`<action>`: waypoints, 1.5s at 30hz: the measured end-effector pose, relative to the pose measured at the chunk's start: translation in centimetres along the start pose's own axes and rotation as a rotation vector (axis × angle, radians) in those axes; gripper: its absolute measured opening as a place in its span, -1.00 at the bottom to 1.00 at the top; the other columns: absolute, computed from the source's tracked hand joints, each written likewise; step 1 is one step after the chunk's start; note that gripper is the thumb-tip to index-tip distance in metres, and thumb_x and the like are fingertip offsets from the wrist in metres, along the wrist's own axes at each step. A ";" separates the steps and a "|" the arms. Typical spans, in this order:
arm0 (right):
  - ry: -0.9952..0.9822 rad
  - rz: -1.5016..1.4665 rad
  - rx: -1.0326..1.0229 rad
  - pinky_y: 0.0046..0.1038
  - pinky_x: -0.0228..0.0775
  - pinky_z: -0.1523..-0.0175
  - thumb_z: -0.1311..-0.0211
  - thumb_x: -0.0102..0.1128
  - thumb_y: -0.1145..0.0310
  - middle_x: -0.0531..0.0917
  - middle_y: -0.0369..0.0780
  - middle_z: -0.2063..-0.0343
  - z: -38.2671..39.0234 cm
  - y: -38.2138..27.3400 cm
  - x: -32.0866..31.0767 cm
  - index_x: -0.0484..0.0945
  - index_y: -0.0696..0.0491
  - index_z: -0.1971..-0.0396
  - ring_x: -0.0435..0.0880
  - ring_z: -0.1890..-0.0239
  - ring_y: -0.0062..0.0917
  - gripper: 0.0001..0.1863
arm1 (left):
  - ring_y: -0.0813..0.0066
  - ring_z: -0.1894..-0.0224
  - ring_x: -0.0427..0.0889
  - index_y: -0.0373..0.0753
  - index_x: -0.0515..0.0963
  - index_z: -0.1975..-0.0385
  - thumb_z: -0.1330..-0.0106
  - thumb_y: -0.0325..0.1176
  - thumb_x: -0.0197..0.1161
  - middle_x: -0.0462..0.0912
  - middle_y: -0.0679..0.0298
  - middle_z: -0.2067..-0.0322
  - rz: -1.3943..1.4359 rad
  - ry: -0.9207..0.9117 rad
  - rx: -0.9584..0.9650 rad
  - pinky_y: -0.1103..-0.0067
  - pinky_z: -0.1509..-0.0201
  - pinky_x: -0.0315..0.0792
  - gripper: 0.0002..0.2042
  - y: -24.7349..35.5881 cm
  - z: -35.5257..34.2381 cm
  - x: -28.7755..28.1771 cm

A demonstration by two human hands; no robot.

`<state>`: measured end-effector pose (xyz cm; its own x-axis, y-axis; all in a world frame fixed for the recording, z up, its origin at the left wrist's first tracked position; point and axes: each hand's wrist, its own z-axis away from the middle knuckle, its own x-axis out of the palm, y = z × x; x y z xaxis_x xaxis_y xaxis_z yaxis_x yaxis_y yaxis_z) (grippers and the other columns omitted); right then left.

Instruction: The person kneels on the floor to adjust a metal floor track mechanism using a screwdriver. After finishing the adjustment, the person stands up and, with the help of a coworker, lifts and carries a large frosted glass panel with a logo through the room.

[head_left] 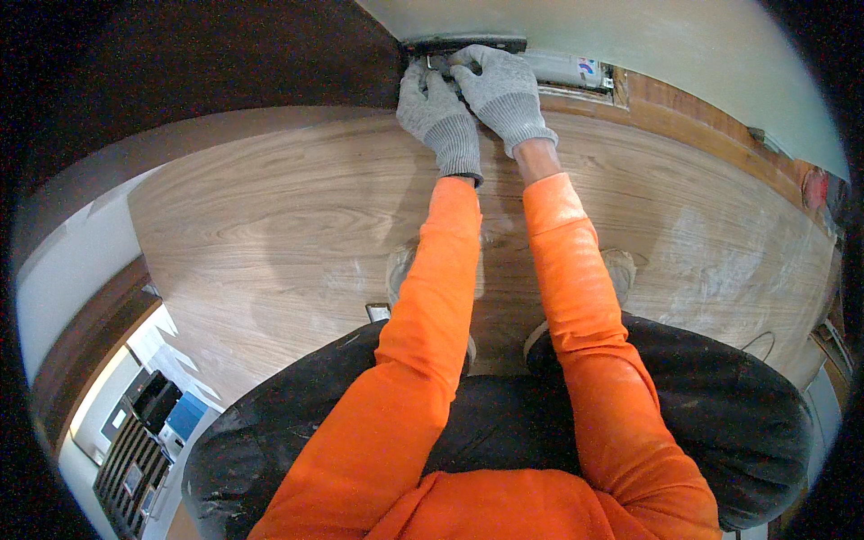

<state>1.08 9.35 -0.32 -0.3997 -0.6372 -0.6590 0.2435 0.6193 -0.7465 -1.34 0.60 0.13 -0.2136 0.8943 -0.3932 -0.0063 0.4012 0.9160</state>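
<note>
My grey-gloved hands work close together at a narrow recess at the top centre. My left hand (436, 121) has curled fingers at a small bright metal piece (431, 62) near the dark panel's corner; what it grips is unclear. My right hand (499, 94) is bent beside it, fingertips hidden among the fittings under a black metal bar (463, 43). A silver cylindrical metal body (562, 70) lies in the recess to the right, set along a wooden strip (666, 106).
A dark brown panel (207, 54) rises at upper left, a pale panel (693, 54) at upper right. My knees and shoes are on wood-grain flooring (252, 189). An opening at lower left shows a slatted dark object (126, 472). A red item (814, 189) is at far right.
</note>
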 end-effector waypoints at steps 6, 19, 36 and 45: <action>0.026 0.010 0.008 -0.14 0.49 -0.05 -0.25 0.15 0.12 0.75 -0.13 0.25 0.1 -0.1 0.3 0.71 -0.07 0.20 0.70 0.13 -0.15 -0.71 | 0.21 0.20 0.75 -0.47 0.67 0.15 -0.32 -0.48 0.17 0.77 0.00 0.23 0.010 -0.037 -0.183 0.40 0.09 0.57 -0.77 0.5 -0.4 0.2; 0.101 -0.077 -0.056 -0.24 0.53 -0.03 -0.27 0.24 0.12 0.76 -0.09 0.24 -0.5 -2.3 -0.7 0.74 0.00 0.17 0.73 0.15 -0.17 -0.70 | 0.09 0.21 0.74 -0.35 0.67 0.12 -0.38 -0.33 0.16 0.75 0.00 0.19 -0.132 -0.029 0.170 0.33 0.11 0.56 -0.74 -0.7 0.0 0.3; -0.050 -0.144 -0.067 -0.21 0.51 -0.08 -0.29 0.21 0.01 0.75 -0.12 0.18 0.0 -2.6 -2.6 0.73 -0.01 0.15 0.71 0.10 -0.17 -0.62 | -0.03 0.32 0.69 -0.36 0.61 0.38 -0.38 -0.26 0.18 0.69 -0.05 0.37 -0.178 -0.002 -0.078 0.25 0.22 0.49 -0.74 -0.2 0.6 0.7; -0.035 -0.125 -0.115 -0.18 0.50 -0.09 -0.25 0.20 0.08 0.75 -0.12 0.22 0.4 -1.2 -2.2 0.74 -0.02 0.21 0.70 0.10 -0.16 -0.68 | 0.07 0.10 0.72 -0.38 0.64 0.06 -0.33 -0.41 0.20 0.73 -0.02 0.12 -0.136 0.006 0.175 0.33 -0.01 0.54 -0.74 -0.7 1.3 0.2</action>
<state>1.97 9.81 1.97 -0.3893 -0.7268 -0.5659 0.0899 0.5815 -0.8086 -0.14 0.75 -0.67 -0.2279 0.8285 -0.5116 0.1337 0.5471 0.8264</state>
